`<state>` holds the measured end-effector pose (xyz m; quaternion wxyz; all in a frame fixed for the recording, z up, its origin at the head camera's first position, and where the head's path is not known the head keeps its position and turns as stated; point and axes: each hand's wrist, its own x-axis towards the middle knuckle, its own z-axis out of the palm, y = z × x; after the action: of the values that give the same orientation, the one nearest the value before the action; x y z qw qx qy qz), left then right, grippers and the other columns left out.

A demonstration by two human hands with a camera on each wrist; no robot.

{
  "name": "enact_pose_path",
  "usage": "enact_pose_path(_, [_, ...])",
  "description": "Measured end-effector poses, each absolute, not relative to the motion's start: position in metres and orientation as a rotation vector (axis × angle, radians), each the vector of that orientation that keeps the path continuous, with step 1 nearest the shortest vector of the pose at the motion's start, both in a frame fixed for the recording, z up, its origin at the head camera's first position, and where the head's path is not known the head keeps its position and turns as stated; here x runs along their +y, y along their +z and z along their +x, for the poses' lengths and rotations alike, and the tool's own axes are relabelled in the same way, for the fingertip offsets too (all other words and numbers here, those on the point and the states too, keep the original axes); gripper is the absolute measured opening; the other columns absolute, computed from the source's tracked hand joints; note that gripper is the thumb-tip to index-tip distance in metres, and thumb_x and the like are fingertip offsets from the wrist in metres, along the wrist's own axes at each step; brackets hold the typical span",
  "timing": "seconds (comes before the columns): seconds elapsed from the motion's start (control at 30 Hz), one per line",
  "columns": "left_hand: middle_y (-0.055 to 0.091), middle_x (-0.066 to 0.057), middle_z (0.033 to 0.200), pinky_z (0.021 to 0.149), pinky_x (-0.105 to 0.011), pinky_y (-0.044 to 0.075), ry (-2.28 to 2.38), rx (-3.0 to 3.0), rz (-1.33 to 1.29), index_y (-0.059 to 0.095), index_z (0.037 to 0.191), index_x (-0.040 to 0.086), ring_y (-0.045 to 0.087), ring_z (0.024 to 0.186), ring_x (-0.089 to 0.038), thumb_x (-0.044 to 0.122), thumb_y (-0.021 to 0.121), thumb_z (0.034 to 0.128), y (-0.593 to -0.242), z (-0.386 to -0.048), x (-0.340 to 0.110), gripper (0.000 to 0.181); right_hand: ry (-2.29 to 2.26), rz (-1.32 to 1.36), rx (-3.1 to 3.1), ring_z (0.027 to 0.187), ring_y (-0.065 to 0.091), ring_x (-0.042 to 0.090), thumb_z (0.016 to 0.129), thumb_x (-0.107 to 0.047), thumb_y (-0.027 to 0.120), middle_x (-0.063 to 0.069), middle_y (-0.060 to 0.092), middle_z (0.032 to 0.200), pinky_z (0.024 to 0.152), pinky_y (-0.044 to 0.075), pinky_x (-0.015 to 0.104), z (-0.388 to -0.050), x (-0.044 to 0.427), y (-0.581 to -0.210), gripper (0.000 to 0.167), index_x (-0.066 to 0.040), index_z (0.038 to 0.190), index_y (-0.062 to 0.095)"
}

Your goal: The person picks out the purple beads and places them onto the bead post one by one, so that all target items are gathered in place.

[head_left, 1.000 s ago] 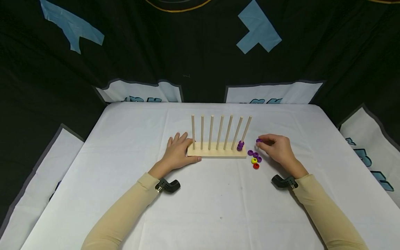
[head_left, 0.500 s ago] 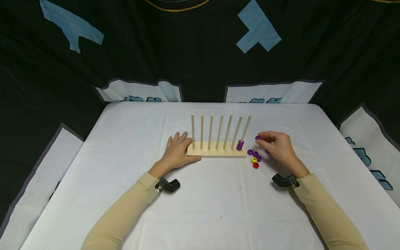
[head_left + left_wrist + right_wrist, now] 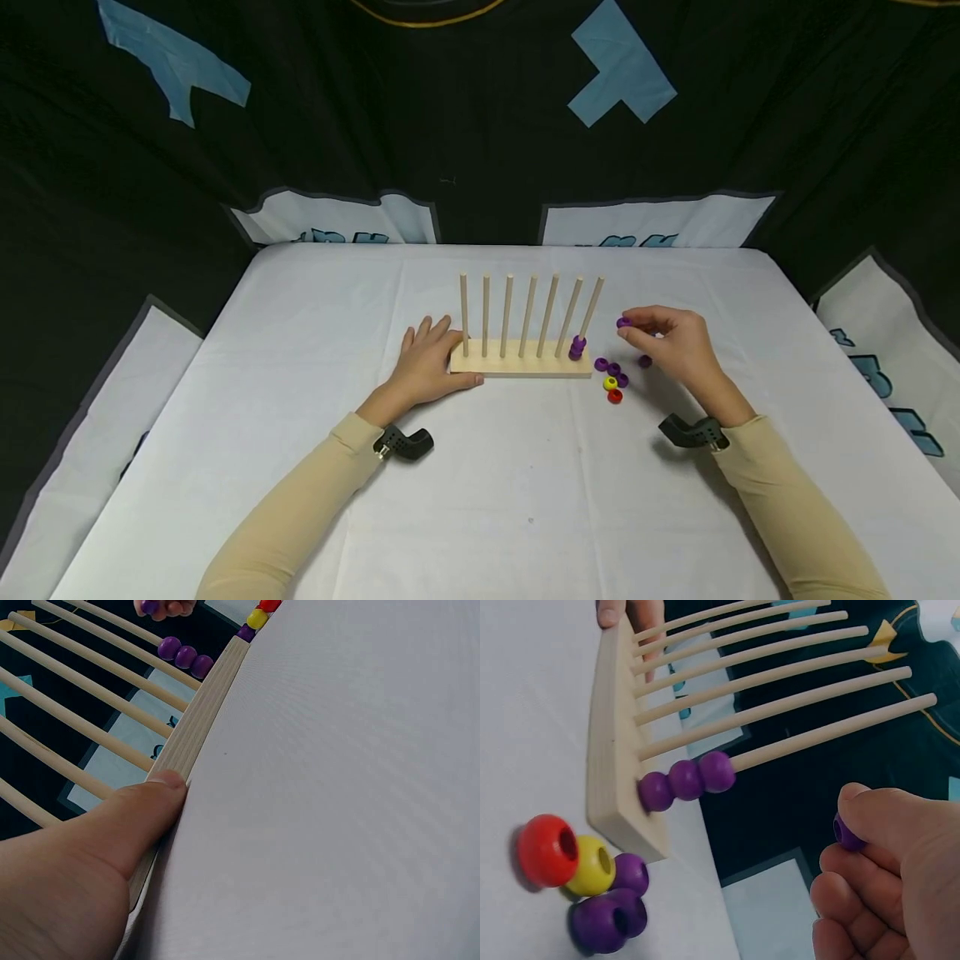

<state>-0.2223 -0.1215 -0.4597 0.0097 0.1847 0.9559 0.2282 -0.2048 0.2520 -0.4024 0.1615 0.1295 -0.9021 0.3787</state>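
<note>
A pale wooden peg stand with a row of upright pegs stands on the table. My left hand grips its left end, thumb along the front edge and index finger behind. Three purple beads are stacked at the bottom of the rightmost peg. Raised to the right of that peg, my right hand pinches a purple bead between thumb and fingers, apart from the stand. Loose purple beads, a yellow bead and a red bead lie clustered beside the stand's right end.
Another purple bead lies on the table below my right hand. White cloth covers the table. Black curtains with blue tape hang behind it.
My right hand has lifted the purple bead up and away from me, drifting slightly right. The purple bead on the table beneath it has come into view. My left hand stays put.
</note>
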Motion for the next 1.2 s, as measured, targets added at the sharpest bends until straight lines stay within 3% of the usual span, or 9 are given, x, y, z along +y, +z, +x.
enact_pose_path(0.23, [0.034, -0.026, 0.162, 0.122, -0.072, 0.011, 0.722, 2.985, 0.584, 0.059, 0.139, 0.010, 0.018, 0.154, -0.054, 0.058, 0.078, 0.0807, -0.461, -0.223, -0.121, 0.077, 1.112, 0.338, -2.606, 0.064, 0.054, -0.006, 0.091, -0.015, 0.077, 0.019, 0.077, 0.091, 0.041, 0.044, 0.020, -0.201, 0.252, -0.386, 0.022, -0.002, 0.108, 0.077])
enact_pose_path(0.5, [0.034, -0.026, 0.163, 0.122, -0.072, 0.011, 0.729, 2.981, 0.579, 0.060, 0.139, 0.010, 0.018, 0.154, -0.054, 0.057, 0.078, 0.0804, -0.460, -0.223, -0.121, 0.077, 1.022, 0.408, -2.578, 0.076, 0.054, -0.014, 0.090, -0.013, 0.078, 0.017, 0.079, 0.093, 0.061, 0.046, 0.010, -0.204, 0.251, -0.371, 0.022, 0.000, 0.109, 0.077])
enact_pose_path(1.2, [0.034, -0.026, 0.163, 0.122, -0.071, 0.010, 0.723, 2.978, 0.578, 0.059, 0.140, 0.010, 0.018, 0.154, -0.054, 0.057, 0.077, 0.0814, -0.459, -0.223, -0.121, 0.077, 1.011, 0.477, -2.551, 0.083, 0.054, -0.014, 0.092, -0.016, 0.077, 0.022, 0.078, 0.104, 0.069, 0.045, 0.004, -0.214, 0.237, -0.324, 0.026, 0.001, 0.112, 0.076])
